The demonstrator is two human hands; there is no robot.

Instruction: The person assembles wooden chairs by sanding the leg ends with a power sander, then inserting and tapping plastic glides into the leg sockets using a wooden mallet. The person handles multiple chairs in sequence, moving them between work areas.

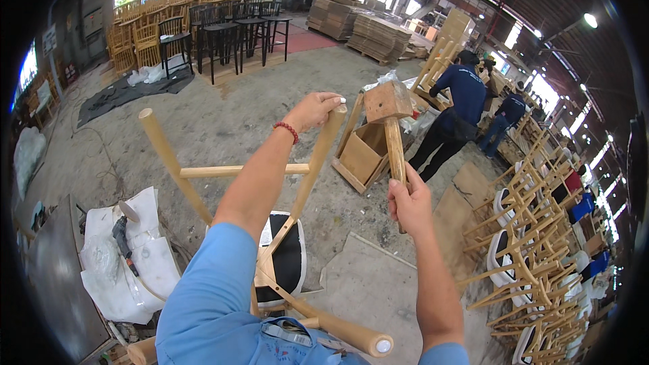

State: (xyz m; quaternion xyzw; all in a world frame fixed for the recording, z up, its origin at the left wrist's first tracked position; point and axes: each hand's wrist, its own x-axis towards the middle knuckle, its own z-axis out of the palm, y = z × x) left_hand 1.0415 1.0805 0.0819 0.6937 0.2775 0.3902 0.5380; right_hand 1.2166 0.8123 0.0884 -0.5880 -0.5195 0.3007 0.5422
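Observation:
My left hand (pixel 316 111), with a red bead bracelet, is closed in a pinch at the raised end of a wooden chair leg (pixel 318 155). A small white glide (pixel 343 101) shows at its fingertips, against the leg's tip. In my right hand (pixel 411 203) is a wooden mallet (pixel 388 105), gripped by its handle with the block head up, to the right of that leg. The upturned chair (pixel 267 263) stands before me, its dark seat underside low down. Another leg end, close to me, bears a round white glide (pixel 384 346). The far left leg end (pixel 146 113) looks bare.
An open wooden box (pixel 365 155) stands beyond the mallet. At left, a bench (pixel 61 277) carries white foam sheet and a power tool (pixel 123 240). Stacked chairs (pixel 520 257) line the right. Co-workers (pixel 460 108) stand at back right; black stools (pixel 220 30) at back left.

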